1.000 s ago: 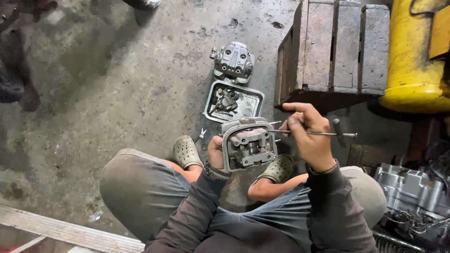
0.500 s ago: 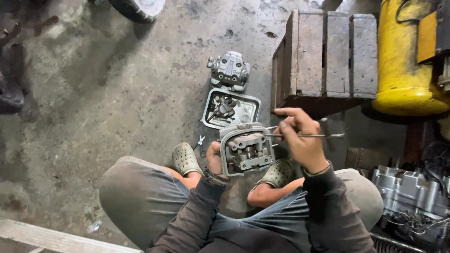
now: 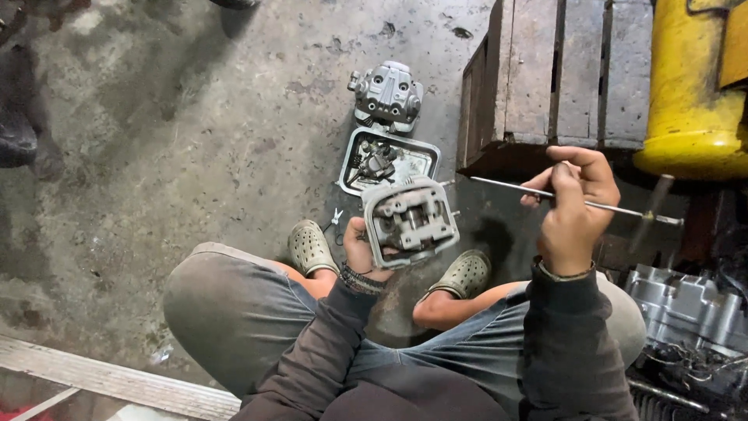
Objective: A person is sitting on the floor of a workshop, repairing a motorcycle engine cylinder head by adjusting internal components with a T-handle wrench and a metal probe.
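Partly hidden beneath, the left hand (image 3: 360, 251) grips a cylinder head (image 3: 411, 220), while the right hand (image 3: 571, 209) pinches a T-handle wrench (image 3: 623, 209).

Open floor (image 3: 195, 117) to the left; ahead blocked by parts tray (image 3: 354, 160) & cover (image 3: 387, 95), wooden crate (image 3: 561, 78) & yellow tank (image 3: 689, 101) at right.

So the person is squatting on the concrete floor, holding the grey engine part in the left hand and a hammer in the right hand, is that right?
Not quite. In the head view the right hand holds a long thin metal rod with a T-handle, not a hammer. The rest stands: the person squats on the concrete floor, and the left hand holds the grey engine part.
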